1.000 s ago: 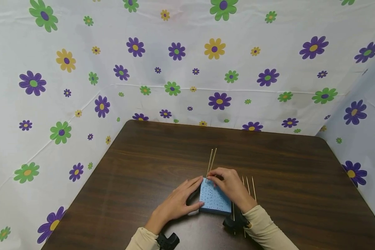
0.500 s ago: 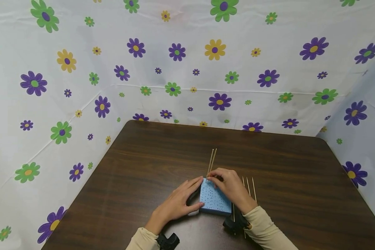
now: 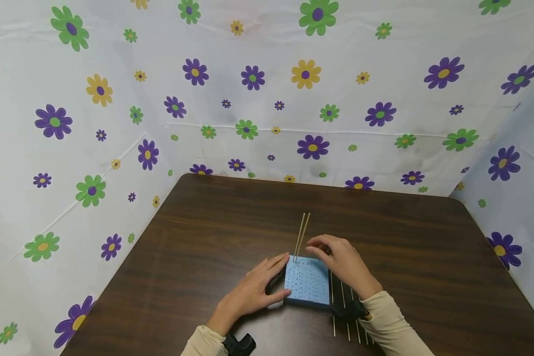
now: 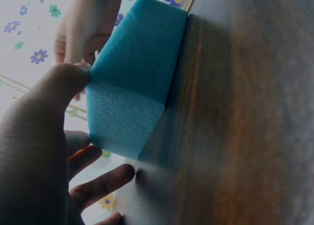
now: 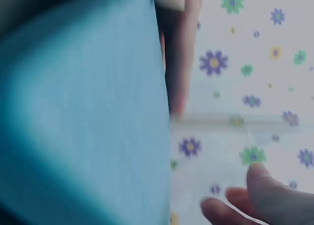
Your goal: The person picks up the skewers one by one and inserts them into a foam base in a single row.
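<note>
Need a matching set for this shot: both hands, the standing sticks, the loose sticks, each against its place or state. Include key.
1. Left hand
2. Right hand
3. Standing sticks
4. Loose sticks

A. Holding nothing, off the blue block
B. Lying on the table, to the right of the block
C. Touching the block's left side
D. Rising from the block's far-left corner

Pairs: 1-C, 2-A, 3-D, 4-B
</note>
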Available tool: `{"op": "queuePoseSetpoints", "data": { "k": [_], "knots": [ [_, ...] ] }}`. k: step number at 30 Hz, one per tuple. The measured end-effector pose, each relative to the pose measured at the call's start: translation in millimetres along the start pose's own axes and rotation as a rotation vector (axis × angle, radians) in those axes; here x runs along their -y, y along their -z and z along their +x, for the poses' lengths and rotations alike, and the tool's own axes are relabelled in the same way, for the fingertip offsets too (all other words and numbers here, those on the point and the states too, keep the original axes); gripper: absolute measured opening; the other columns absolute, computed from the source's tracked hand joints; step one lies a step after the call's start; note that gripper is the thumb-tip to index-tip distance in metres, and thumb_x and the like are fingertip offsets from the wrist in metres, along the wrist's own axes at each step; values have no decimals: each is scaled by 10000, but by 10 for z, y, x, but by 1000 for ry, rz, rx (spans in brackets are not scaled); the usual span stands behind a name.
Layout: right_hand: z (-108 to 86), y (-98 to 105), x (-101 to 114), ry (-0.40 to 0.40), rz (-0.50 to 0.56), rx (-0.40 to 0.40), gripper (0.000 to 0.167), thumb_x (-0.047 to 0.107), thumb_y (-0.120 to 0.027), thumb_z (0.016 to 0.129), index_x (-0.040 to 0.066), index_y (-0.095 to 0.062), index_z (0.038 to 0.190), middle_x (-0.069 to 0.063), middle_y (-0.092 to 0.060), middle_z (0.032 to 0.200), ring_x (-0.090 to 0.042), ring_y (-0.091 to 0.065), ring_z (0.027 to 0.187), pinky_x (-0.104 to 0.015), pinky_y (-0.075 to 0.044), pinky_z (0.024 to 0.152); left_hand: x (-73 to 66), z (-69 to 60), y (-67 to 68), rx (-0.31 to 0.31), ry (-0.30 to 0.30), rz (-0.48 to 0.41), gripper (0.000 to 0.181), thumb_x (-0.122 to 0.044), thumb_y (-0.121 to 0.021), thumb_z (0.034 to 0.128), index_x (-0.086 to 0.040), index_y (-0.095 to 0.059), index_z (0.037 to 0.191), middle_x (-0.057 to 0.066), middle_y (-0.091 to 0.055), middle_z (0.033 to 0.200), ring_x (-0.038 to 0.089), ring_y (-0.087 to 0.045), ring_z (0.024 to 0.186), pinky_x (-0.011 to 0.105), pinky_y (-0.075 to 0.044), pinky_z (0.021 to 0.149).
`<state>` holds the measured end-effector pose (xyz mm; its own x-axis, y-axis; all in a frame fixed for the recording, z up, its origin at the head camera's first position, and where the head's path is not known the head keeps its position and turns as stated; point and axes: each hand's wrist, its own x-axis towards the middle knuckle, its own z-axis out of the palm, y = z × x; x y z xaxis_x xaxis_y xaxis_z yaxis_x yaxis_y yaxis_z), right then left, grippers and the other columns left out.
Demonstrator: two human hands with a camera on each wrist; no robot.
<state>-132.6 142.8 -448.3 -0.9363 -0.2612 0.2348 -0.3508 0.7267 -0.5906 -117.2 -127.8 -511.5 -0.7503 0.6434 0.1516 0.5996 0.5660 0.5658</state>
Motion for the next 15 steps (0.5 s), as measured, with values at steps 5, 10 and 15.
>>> {"op": "queuePoseSetpoints", "data": {
  "k": [5,10,15],
  "knots": [
    [-30,217,-254,-64,-36,78,221,253,-666,1033,115,-751,1183,5,-767,1049,-101,-643,848,-273,-574,730,0,-11,-16,-9,-12,-4,799,-567,-585,1021,-215,-276,1669,-57,-292,1728,260,-325,1585,566,-303,1282],
    [-83,464,-472,-118,-50,129,244,222,-647,1041,61,-725,1205,-68,-763,1084,-174,-686,909,-377,-608,764,3,-6,-23,-14,-16,1,797,-565,-584,1021,-222,-274,1670,-50,-299,1726,285,-332,1580,583,-318,1270],
    [-146,635,-619,-201,-73,149,283,242,-632,1048,28,-715,1214,-157,-756,1146,-296,-720,993,-516,-618,826,11,7,-17,-19,-19,2,797,-561,-588,1020,-220,-276,1669,-63,-295,1726,300,-333,1579,596,-326,1262]
  ]
}}
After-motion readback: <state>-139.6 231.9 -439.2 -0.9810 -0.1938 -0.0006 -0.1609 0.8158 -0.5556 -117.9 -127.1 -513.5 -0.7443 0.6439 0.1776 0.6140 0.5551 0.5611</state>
